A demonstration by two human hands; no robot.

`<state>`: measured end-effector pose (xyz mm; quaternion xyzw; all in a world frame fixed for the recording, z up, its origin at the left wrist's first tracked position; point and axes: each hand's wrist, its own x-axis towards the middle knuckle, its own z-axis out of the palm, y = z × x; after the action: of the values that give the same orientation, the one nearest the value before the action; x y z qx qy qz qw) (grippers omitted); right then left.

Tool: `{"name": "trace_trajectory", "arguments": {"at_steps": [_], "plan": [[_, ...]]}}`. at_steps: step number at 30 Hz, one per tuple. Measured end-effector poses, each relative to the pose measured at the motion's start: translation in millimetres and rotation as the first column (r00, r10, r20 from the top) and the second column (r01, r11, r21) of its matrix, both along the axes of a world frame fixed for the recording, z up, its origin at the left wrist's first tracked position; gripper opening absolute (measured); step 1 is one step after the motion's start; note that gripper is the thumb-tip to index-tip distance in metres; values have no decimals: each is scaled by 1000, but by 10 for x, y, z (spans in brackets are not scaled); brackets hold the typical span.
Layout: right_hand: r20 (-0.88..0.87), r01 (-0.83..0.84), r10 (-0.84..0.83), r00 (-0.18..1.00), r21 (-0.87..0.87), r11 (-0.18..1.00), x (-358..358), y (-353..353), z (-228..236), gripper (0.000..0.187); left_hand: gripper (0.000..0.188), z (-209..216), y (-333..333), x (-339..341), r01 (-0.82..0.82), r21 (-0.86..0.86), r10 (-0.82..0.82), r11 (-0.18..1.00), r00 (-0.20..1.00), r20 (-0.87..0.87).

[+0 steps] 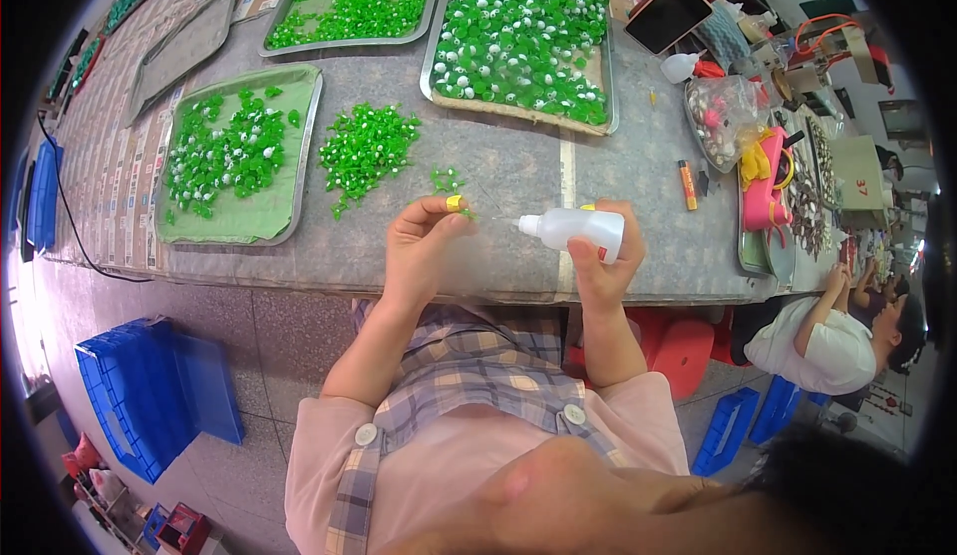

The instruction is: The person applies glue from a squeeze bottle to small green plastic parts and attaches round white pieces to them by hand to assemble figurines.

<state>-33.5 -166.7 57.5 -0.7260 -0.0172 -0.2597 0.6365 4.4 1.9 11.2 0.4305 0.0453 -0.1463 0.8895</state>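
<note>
My left hand [419, 246] is closed in a pinch over the table's near part, a yellow wrap on one finger. Between its fingertips sits a small green piece [469, 214]. My right hand [610, 274] grips a white squeeze bottle [583, 228], tilted nearly flat, its thin nozzle aimed at the pinched piece with a small gap between. Just beyond my left fingers lie a few loose green pieces [446, 179]. Farther left spreads a pile of small green pieces with white spots [367, 151].
A green-lined tray [296, 191] stands left, an empty tray [150, 77] behind it. Two trays of green pieces stand at the back, one with a metal rim [427, 75]. An orange tube [688, 185], a pink tool [763, 181] and a co-worker [812, 346] are at right.
</note>
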Motion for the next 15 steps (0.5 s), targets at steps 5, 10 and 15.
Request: {"name": "trace_trajectory", "arguments": {"at_steps": [5,10,15], "plan": [[-28,6,-6,1000,3,1000,-10,10,-6,27,13,43,4,-7,-15,30,15,999,1000,-2],[-25,14,-15,1000,-30,999,0,10,-22,27,13,29,-4,-4,-17,29,16,999,1000,11],[-120,132,-102,988,274,953,-9,-154,-59,26,12,-21,-14,13,7,40,-7,999,1000,-2]]}}
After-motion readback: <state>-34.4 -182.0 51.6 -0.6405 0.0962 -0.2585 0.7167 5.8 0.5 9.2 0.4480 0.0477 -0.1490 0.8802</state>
